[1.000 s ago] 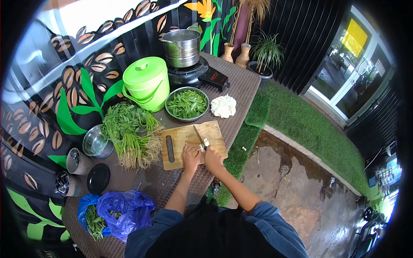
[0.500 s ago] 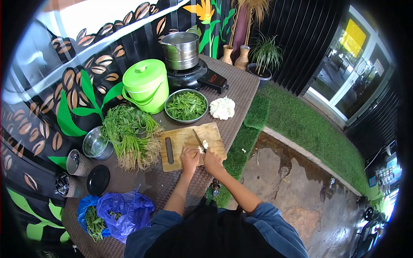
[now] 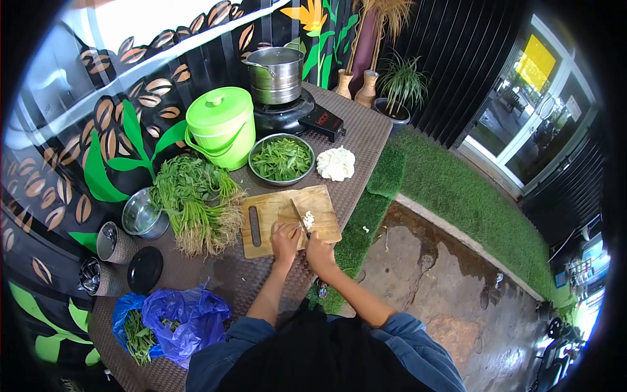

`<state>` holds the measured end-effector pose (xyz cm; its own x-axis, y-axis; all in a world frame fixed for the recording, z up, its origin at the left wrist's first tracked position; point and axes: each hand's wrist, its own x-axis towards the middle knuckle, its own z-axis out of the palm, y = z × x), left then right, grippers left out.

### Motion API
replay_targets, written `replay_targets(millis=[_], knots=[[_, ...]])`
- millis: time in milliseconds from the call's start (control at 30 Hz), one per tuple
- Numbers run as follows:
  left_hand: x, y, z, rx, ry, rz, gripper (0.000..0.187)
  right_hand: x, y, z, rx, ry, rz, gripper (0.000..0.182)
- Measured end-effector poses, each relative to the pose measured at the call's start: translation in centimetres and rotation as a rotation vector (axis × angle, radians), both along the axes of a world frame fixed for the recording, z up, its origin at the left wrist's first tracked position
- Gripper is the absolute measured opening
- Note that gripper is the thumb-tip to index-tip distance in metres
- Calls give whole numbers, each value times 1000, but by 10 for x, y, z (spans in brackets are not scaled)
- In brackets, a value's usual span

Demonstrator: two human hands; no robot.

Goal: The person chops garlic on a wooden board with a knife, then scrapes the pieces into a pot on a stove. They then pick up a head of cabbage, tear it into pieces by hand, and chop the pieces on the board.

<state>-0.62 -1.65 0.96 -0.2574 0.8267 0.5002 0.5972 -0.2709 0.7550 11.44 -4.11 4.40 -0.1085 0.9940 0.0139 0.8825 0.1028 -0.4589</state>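
Note:
A wooden cutting board (image 3: 274,204) lies near the table's right edge. My right hand (image 3: 321,253) is wrapped round the handle of a knife (image 3: 298,213), whose blade points up and left over the board. Beside the blade is a small heap of chopped white pieces (image 3: 308,219). My left hand (image 3: 285,243) rests on the board just left of the knife, its fingers bent together at the blade; what they press on is too small to make out. Behind the board stand a metal bowl of green leaves (image 3: 281,160) and a white bundle (image 3: 336,163).
A green lidded bucket (image 3: 221,124) and a pot (image 3: 275,75) on a stove (image 3: 281,117) stand at the back. Left are rooted greens (image 3: 196,202), an empty metal bowl (image 3: 144,215), cutlery cups (image 3: 116,243), a black lid (image 3: 145,270) and blue bags (image 3: 186,320).
The view has shifted slightly. The white pieces now lie more openly to the right of the blade. Both hands stay at the board, with the knife still in my right hand.

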Motion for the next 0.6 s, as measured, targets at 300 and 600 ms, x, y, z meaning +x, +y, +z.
replay_targets(millis=[300, 600], knots=[[-2, 3, -8, 21, 19, 0, 7, 3, 26, 21, -120, 11, 50, 27], [-4, -2, -5, -16, 41, 2, 8, -7, 26, -5, 22, 11, 33, 31]])
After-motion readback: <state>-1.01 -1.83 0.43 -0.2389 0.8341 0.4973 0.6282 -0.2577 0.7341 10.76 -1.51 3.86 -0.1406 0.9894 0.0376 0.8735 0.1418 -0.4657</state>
